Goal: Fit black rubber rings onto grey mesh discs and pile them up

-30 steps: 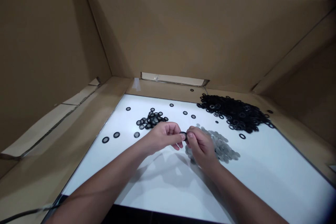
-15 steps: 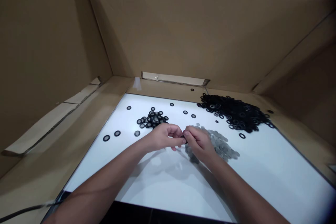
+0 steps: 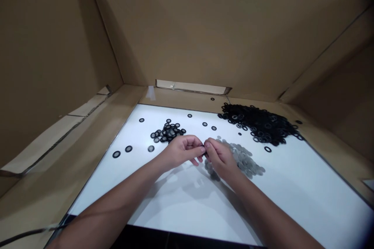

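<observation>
Over the middle of the white board [image 3: 175, 202], my left hand [image 3: 184, 150] and my right hand [image 3: 220, 156] meet fingertip to fingertip. Both pinch a small black ring [image 3: 204, 150], mostly covered by the fingers; whether a disc sits inside it I cannot tell. Under and beyond my right hand spreads a pile of grey mesh-like discs [image 3: 248, 162]. Just past my left hand lies a heap of black rings with grey centres [image 3: 169, 131]. A large mound of plain black rings [image 3: 260, 122] stands at the far right.
Cardboard walls [image 3: 187, 35] surround the board on the left, back and right. Several grey-centred rings, such as one at the left [image 3: 116, 154], lie scattered. A single loose black ring [image 3: 268, 149] lies in front of the mound. A black cable [image 3: 29, 234] runs in at lower left.
My left fingers have closed in on the black ring and the two hands sit slightly closer together. The whole view has shifted a little; the piles look the same.
</observation>
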Tool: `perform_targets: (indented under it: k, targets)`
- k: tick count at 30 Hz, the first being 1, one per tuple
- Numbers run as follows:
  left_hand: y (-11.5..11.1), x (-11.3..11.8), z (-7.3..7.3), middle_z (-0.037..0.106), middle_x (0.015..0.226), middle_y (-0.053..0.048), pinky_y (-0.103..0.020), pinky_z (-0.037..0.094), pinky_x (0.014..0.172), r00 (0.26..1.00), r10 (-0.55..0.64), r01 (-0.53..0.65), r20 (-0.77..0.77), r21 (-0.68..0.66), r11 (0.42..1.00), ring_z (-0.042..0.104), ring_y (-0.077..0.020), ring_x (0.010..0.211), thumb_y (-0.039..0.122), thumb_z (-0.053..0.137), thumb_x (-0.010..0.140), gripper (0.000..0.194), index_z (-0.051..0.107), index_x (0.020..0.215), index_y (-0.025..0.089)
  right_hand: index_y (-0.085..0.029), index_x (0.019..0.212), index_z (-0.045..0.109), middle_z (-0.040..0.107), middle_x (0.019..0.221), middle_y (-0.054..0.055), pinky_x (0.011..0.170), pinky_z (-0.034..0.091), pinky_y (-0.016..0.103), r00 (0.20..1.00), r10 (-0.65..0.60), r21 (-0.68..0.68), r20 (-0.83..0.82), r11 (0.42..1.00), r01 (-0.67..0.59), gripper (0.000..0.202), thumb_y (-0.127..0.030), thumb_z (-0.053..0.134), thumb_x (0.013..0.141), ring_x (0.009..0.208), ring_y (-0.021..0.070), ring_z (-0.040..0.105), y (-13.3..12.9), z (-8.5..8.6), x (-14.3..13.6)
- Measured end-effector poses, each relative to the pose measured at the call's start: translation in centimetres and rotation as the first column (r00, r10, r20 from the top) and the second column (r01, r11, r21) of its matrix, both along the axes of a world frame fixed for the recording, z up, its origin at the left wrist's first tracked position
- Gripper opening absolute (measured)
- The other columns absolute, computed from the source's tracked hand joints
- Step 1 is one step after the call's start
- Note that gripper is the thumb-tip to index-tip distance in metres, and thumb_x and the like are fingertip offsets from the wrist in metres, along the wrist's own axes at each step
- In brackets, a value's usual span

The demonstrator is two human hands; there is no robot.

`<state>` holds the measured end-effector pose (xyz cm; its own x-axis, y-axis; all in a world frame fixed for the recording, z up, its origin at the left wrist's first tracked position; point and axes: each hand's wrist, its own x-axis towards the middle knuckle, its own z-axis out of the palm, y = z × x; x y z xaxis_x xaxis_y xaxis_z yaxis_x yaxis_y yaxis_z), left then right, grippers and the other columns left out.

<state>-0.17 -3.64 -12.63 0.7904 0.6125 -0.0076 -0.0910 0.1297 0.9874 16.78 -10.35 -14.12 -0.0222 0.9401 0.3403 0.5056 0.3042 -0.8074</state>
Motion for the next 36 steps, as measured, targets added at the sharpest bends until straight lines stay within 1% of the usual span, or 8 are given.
perform_targets:
  k: [7, 12, 18, 21, 24, 27, 31, 36]
  targets:
    - [0.3, -0.1, 0.2, 0.067, 0.072, -0.002, -0.029, 0.057, 0.072, 1.0, -0.025, 0.024, -0.01, -0.094, 0.995, 0.069, -0.0156, 0.076, 0.037, 0.075, 0.078, 0.029, 0.059, 0.077, 0.013, -0.021, 0.066, 0.041, 0.042, 0.059, -0.004, 0.053, 0.031, 0.027, 0.999, -0.031, 0.064, 0.007, 0.997, 0.031, 0.034, -0.029, 0.04, 0.099, 0.054, 0.0121, 0.039, -0.2, 0.2, -0.3]
    - [0.4, -0.2, 0.0, 0.067, 0.071, -0.002, -0.029, 0.057, 0.072, 0.999, -0.032, 0.031, -0.016, -0.096, 0.995, 0.071, -0.0164, 0.077, 0.035, 0.075, 0.079, 0.029, 0.057, 0.075, 0.013, -0.021, 0.065, 0.04, 0.041, 0.057, -0.004, 0.052, 0.03, 0.027, 0.997, -0.01, 0.101, 0.072, 0.995, 0.003, 0.035, -0.028, 0.04, 0.099, 0.053, 0.0118, 0.038, -0.2, 0.3, -0.1]
    - [0.2, -0.3, 0.2, 0.069, 0.079, -0.004, -0.03, 0.059, 0.071, 0.999, -0.031, 0.033, 0.04, -0.048, 0.998, 0.07, -0.0178, 0.083, 0.035, 0.074, 0.08, 0.026, 0.062, 0.083, 0.012, -0.021, 0.066, 0.044, 0.048, 0.058, -0.003, 0.052, 0.032, 0.027, 0.999, -0.037, 0.051, 0.025, 0.998, 0.036, 0.035, -0.03, 0.04, 0.1, 0.052, 0.0122, 0.042, -0.1, 0.1, 0.0]
    - [0.2, -0.3, 0.4, 0.069, 0.083, -0.006, -0.031, 0.059, 0.073, 0.999, -0.031, 0.033, 0.038, -0.056, 0.998, 0.069, -0.0189, 0.087, 0.036, 0.073, 0.08, 0.026, 0.064, 0.088, 0.012, -0.021, 0.067, 0.044, 0.051, 0.059, -0.003, 0.053, 0.035, 0.027, 0.999, -0.043, 0.041, -0.018, 0.998, 0.044, 0.036, -0.032, 0.039, 0.101, 0.053, 0.0125, 0.045, -0.1, 0.0, -0.1]
    - [0.2, -0.3, 0.4, 0.07, 0.087, -0.009, -0.033, 0.059, 0.074, 0.998, -0.058, 0.06, 0.024, -0.093, 0.994, 0.069, -0.0203, 0.089, 0.036, 0.074, 0.08, 0.028, 0.066, 0.092, 0.012, -0.021, 0.066, 0.043, 0.048, 0.057, -0.003, 0.052, 0.034, 0.027, 0.994, -0.108, 0.063, -0.033, 0.992, 0.109, 0.037, -0.034, 0.04, 0.1, 0.052, 0.0125, 0.044, -0.1, 0.0, 0.0]
    - [0.3, -0.3, 0.3, 0.07, 0.085, -0.008, -0.033, 0.06, 0.071, 0.999, -0.045, 0.047, 0.024, -0.093, 0.995, 0.068, -0.0197, 0.084, 0.038, 0.074, 0.079, 0.029, 0.066, 0.089, 0.012, -0.022, 0.065, 0.041, 0.043, 0.055, -0.004, 0.051, 0.032, 0.027, 0.988, -0.15, 0.061, -0.039, 0.986, 0.152, 0.039, -0.037, 0.04, 0.101, 0.051, 0.0125, 0.041, -0.2, 0.0, 0.2]
    - [0.5, -0.2, 0.4, 0.069, 0.081, -0.007, -0.033, 0.059, 0.068, 1.0, 0.001, 0.001, 0.028, -0.063, 0.998, 0.067, -0.0184, 0.08, 0.04, 0.073, 0.079, 0.029, 0.065, 0.088, 0.013, -0.022, 0.067, 0.044, 0.045, 0.057, -0.004, 0.052, 0.033, 0.027, 0.993, -0.118, 0.059, -0.028, 0.991, 0.119, 0.038, -0.038, 0.04, 0.101, 0.052, 0.0128, 0.042, -0.2, -0.1, 0.5]
    - [0.5, -0.3, 0.3, 0.067, 0.077, -0.005, -0.031, 0.058, 0.068, 1.0, 0.024, -0.024, -0.002, 0.013, 1.0, 0.065, -0.016, 0.075, 0.037, 0.071, 0.081, 0.024, 0.064, 0.084, 0.014, -0.021, 0.08, 0.053, 0.052, 0.061, -0.003, 0.055, 0.037, 0.027, 0.999, -0.046, 0.061, -0.002, 0.997, 0.046, 0.027, -0.035, 0.041, 0.1, 0.056, 0.0138, 0.047, -0.3, 0.0, 0.7]
